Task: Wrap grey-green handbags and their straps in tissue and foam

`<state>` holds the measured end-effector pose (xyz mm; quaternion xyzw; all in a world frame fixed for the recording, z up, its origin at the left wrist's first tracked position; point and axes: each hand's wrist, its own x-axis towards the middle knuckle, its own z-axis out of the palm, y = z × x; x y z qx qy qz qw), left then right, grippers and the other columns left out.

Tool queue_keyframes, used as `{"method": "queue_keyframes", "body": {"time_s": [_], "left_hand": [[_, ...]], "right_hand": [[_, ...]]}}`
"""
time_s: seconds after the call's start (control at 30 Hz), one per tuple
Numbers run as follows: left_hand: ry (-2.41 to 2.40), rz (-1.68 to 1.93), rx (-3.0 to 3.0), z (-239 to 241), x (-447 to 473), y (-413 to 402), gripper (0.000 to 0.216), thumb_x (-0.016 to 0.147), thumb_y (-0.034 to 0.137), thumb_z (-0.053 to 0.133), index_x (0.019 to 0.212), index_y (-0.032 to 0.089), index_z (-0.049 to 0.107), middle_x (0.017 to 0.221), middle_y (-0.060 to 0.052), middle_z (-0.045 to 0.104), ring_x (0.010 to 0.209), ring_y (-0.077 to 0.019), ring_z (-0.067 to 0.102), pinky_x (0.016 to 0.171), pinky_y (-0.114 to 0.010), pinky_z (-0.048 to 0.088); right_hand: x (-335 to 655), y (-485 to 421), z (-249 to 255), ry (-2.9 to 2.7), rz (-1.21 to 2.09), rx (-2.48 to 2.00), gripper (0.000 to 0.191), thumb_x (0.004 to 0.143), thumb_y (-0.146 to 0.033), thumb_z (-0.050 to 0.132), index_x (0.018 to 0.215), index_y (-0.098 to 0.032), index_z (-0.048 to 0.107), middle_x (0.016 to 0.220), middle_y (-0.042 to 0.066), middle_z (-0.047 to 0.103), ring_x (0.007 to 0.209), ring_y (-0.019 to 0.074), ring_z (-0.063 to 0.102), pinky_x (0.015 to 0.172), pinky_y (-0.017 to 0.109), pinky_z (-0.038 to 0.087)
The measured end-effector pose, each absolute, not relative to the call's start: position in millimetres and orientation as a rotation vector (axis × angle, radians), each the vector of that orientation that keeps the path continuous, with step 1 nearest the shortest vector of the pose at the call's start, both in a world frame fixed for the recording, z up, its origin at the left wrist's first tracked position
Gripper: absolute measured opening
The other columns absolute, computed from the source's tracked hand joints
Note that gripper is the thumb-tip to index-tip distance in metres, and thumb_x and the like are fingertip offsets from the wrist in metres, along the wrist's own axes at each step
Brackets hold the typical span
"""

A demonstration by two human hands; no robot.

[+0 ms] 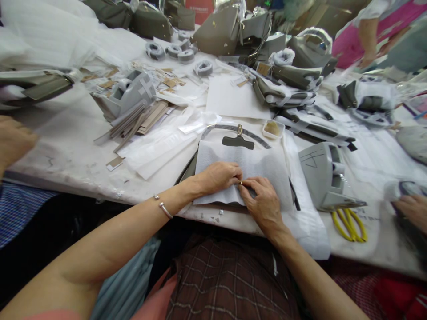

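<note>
A handbag (189, 171) lies flat at the table's front edge, mostly hidden under a white wrapping sheet (267, 164). Its dark flap tab with a metal clasp (239, 130) and its wrapped handle (213, 127) show beyond the sheet. Over the sheet, my left hand (218, 176) is closed, fingertips pinched at a small gold-coloured metal piece (240, 182). Meeting it there, my right hand (263, 200) pinches at the same piece, with a bit of dark grey material (251, 192) partly hidden under its fingers. The fingers cover most of what they grip.
Yellow-handled scissors (350, 224) and a grey moulded holder (320, 173) lie on the right. A small clear dish (273, 129) stands behind the bag. Card strips (147, 118) and another holder (133, 93) sit left. Co-workers' hands (15, 142) appear at both sides; more bags (216, 31) stand behind.
</note>
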<state>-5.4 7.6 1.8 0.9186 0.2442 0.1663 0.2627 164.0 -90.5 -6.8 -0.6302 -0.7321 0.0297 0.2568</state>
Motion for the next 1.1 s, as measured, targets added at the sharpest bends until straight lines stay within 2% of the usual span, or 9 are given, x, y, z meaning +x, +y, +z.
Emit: {"method": "queue_keyframes", "body": {"time_s": [0.27,0.57,0.77,0.87,0.97,1.1], "left_hand": [[0.607,0.373,2.734,8,-6,-1,0.020,0.098,0.016,0.040,0.094,0.014,0.059,0.089,-0.003,0.060,0.064,-0.0121,0.053,0.057,-0.024,0.041],[0.691,0.373,2.695,6,-5,-4,0.013,0.095,0.019,0.045,0.092,0.014,0.057,0.093,-0.005,0.059,0.074,-0.0147,0.057,0.066,-0.026,0.046],[0.794,0.581,2.379,5,-9,3,0.009,0.085,0.010,0.052,0.083,0.015,0.059,0.083,-0.002,0.061,0.076,-0.0140,0.056,0.073,-0.026,0.046],[0.802,0.635,2.102,9,-12,6,0.008,0.084,0.012,0.053,0.078,0.015,0.059,0.072,0.001,0.059,0.066,-0.0113,0.056,0.066,-0.023,0.046],[0.793,0.594,1.796,19,-20,3,0.010,0.086,0.020,0.052,0.081,0.015,0.060,0.066,0.003,0.057,0.055,-0.0094,0.055,0.056,-0.021,0.047],[0.850,0.656,1.518,36,-52,-18,0.011,0.082,0.020,0.054,0.087,0.014,0.062,0.068,0.002,0.060,0.059,-0.0096,0.060,0.057,-0.021,0.051]], "right_hand": [[164,-90,-6,-1.991,0.080,-1.690,0.009,0.090,-0.025,0.063,0.087,-0.020,0.070,0.089,0.004,0.070,0.087,0.0213,0.059,0.082,0.034,0.044],[164,-90,-7,-1.984,0.070,-1.704,0.010,0.091,-0.026,0.061,0.087,-0.021,0.069,0.089,0.004,0.070,0.087,0.0207,0.060,0.082,0.034,0.044],[164,-89,-8,-1.983,0.063,-1.698,0.011,0.091,-0.026,0.062,0.085,-0.021,0.069,0.088,0.004,0.070,0.087,0.0211,0.060,0.082,0.034,0.044],[163,-89,-7,-1.979,0.059,-1.710,0.012,0.091,-0.027,0.061,0.084,-0.020,0.069,0.088,0.004,0.070,0.087,0.0213,0.060,0.082,0.034,0.044],[162,-89,-7,-1.986,0.052,-1.716,0.014,0.092,-0.027,0.059,0.084,-0.020,0.070,0.089,0.005,0.070,0.087,0.0214,0.060,0.081,0.033,0.043],[164,-89,-9,-1.998,0.020,-1.706,0.019,0.092,-0.030,0.056,0.085,-0.020,0.070,0.088,0.005,0.070,0.086,0.0219,0.060,0.080,0.034,0.043]]}}
